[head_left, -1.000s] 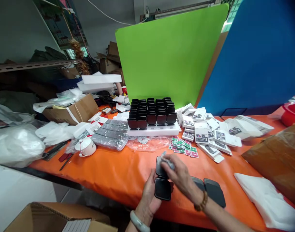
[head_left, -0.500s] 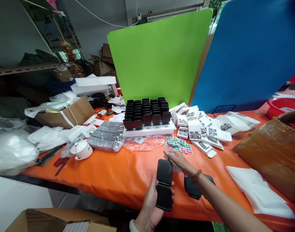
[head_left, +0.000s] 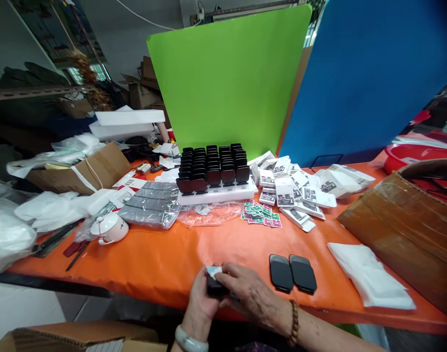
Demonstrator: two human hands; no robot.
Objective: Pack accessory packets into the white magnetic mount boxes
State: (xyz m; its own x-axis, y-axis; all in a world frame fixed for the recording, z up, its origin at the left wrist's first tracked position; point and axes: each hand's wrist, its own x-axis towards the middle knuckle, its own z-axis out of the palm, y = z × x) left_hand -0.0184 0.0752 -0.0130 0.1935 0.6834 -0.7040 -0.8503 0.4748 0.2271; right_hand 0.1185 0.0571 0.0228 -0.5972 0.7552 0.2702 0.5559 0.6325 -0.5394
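Low at the table's front edge, my left hand (head_left: 202,299) is closed around a black flat hinged case (head_left: 216,287), now seen mostly end-on, so I cannot tell how far it is folded. Over its top edge, my right hand (head_left: 250,296) presses a pale blue-white cloth (head_left: 213,270) against it, with fingers bent. Part of the cloth and most of the case are hidden by my fingers. To the right of my right hand, another black case (head_left: 292,274) lies spread on the orange table, its two panels side by side.
Rows of black cases (head_left: 213,177) stand on a white foam tray (head_left: 216,195) at the back. Small white boxes (head_left: 285,190) and printed cards (head_left: 262,213) lie beside it. A white mug (head_left: 113,228) sits at left, a white foam pouch (head_left: 370,276) at right.
My left hand has drawn the case lower and tilted it from its opened-out position. My right hand has moved down and left, bringing the cloth onto it. The view has shifted slightly.
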